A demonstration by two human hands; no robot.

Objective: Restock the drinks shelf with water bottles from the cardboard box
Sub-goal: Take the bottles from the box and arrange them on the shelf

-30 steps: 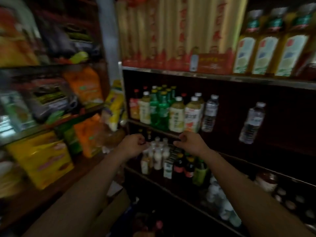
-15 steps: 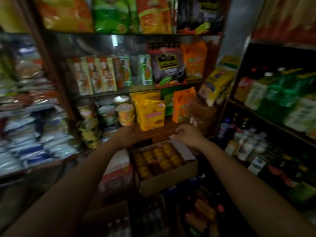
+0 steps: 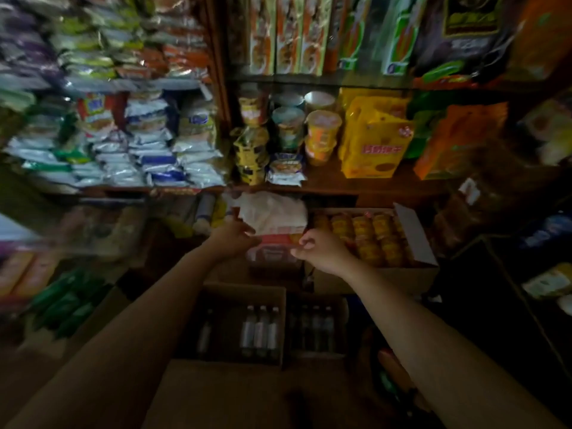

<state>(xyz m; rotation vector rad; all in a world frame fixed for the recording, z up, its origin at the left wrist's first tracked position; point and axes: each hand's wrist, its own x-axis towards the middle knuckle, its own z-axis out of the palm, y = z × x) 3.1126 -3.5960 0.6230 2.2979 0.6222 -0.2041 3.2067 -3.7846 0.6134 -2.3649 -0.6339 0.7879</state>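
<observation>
An open cardboard box [image 3: 280, 294] sits low on the floor between my forearms, with several clear water bottles [image 3: 261, 331] standing in it. A second dark box [image 3: 342, 305] to its right also holds bottles. My left hand [image 3: 233, 238] and my right hand [image 3: 322, 247] hover above and beyond the boxes, both with nothing in them, fingers loosely curled and apart. The drinks shelf is out of view.
A white plastic bag [image 3: 272, 212] lies on a package just beyond my hands. An open box of yellow-lidded jars [image 3: 374, 236] sits to the right. Shelves of snack packets [image 3: 148, 144], cup noodles [image 3: 322, 134] and yellow boxes [image 3: 376, 140] fill the wall ahead. A closed carton [image 3: 247, 394] lies at the bottom.
My view has swung left and down, away from the drinks shelf to the snack shelves and floor boxes. Both hands came down with it, still holding nothing.
</observation>
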